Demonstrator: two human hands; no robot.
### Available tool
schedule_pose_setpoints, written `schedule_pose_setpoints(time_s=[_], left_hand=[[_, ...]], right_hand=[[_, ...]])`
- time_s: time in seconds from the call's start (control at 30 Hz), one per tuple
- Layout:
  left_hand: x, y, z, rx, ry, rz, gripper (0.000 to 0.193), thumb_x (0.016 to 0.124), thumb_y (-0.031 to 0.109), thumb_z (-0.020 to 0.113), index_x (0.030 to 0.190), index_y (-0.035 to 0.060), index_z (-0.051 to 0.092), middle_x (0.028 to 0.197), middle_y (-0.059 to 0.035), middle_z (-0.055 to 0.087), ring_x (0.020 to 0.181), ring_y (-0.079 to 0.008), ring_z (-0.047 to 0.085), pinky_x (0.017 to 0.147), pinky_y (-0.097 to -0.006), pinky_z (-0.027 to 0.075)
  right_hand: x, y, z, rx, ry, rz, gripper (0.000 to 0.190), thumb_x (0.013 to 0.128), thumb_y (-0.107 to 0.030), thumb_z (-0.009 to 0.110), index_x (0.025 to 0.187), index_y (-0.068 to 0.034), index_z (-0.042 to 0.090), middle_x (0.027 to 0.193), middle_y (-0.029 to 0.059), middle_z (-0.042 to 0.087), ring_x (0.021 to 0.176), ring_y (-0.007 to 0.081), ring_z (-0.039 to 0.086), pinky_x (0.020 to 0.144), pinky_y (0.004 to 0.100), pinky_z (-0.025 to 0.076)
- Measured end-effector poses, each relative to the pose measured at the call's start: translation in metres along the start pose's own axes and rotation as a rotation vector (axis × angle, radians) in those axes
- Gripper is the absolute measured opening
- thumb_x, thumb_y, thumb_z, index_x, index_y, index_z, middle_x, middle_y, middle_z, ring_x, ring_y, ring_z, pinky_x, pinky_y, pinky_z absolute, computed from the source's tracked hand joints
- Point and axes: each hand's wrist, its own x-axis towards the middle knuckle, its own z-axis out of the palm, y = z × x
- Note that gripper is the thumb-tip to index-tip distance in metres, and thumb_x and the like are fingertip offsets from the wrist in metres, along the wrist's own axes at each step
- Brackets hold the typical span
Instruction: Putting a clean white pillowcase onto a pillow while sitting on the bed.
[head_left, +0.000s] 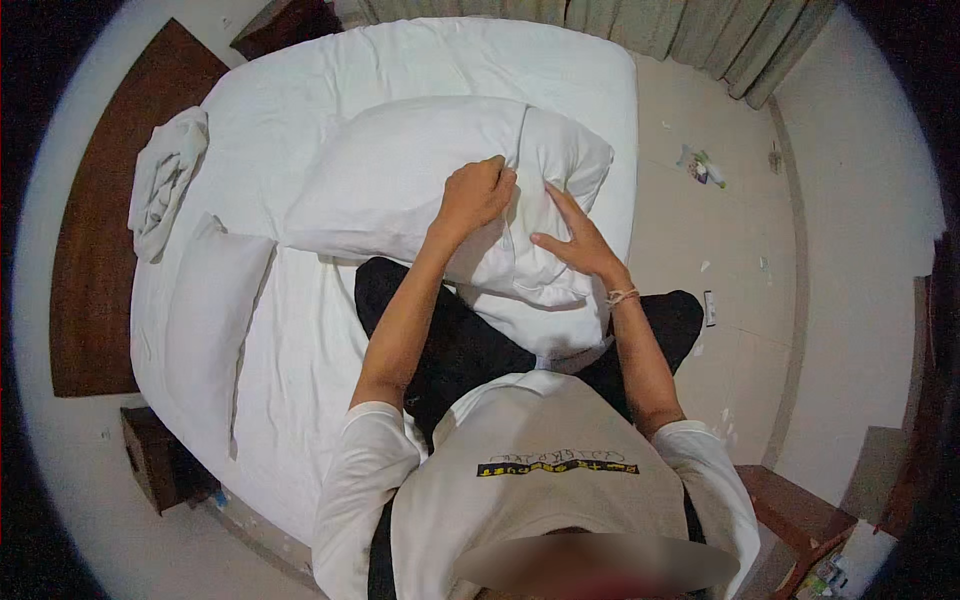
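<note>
A plump white pillow in a white pillowcase lies across the bed in front of me, partly against my crossed legs. My left hand is curled on its upper side, with the fingers closed on the cloth beside a fold line. To the right of that line the pillowcase end is loose and creased. My right hand rests on this end with thumb and fingers spread, and a string bracelet circles the wrist. Under the pillow's near side, white cloth bulges between my legs.
A second white pillow and a crumpled white cloth lie on the bed's left side, near the dark wooden headboard. White sheeting covers the mattress. Right of the bed, the tiled floor holds a plastic packet and scraps.
</note>
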Motion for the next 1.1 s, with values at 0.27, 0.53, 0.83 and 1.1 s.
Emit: schedule_pose_setpoints(time_s=[0.27, 0.53, 0.83, 1.1], left_hand=[[-0.027, 0.049, 0.021, -0.507, -0.183, 0.249, 0.033, 0.099, 0.026, 0.054, 0.088, -0.0053, 0.058, 0.071, -0.0222, 0.059, 0.064, -0.0323, 0.058, 0.066, -0.0446, 0.049], [-0.051, 0.029, 0.029, -0.346, -0.042, 0.039, 0.039, 0.1, 0.032, 0.057, 0.088, -0.0044, 0.063, 0.075, -0.0253, 0.063, 0.066, -0.0359, 0.063, 0.065, -0.0469, 0.048], [-0.088, 0.026, 0.016, -0.809, 0.224, -0.11, 0.029, 0.105, 0.021, 0.057, 0.1, -0.0052, 0.067, 0.075, 0.006, 0.054, 0.069, -0.0054, 0.049, 0.061, -0.0266, 0.042], [-0.101, 0.012, -0.042, -0.831, 0.899, -0.243, 0.027, 0.105, 0.02, 0.054, 0.085, 0.0043, 0.061, 0.08, 0.0082, 0.053, 0.074, -0.0038, 0.046, 0.069, -0.0232, 0.039]], right_hand=[[0.002, 0.045, 0.027, 0.31, -0.165, 0.159, 0.081, 0.081, -0.014, 0.081, 0.15, 0.0, 0.042, 0.146, 0.0164, 0.054, 0.134, 0.0272, 0.051, 0.117, 0.039, 0.038], [-0.014, 0.026, -0.001, 0.194, -0.025, -0.11, 0.057, 0.079, -0.012, 0.085, 0.13, 0.001, 0.062, 0.128, 0.0106, 0.061, 0.122, 0.0233, 0.057, 0.109, 0.0345, 0.042], [-0.029, 0.018, 0.002, 0.443, 0.016, -0.117, 0.043, 0.086, -0.006, 0.078, 0.126, 0.005, 0.065, 0.132, 0.0105, 0.058, 0.125, 0.0209, 0.054, 0.112, 0.0338, 0.038], [-0.03, -0.04, -0.011, 0.442, -0.13, -0.3, 0.045, 0.087, -0.005, 0.075, 0.131, -0.003, 0.068, 0.155, 0.0223, 0.047, 0.145, 0.0307, 0.044, 0.119, 0.0415, 0.035]])
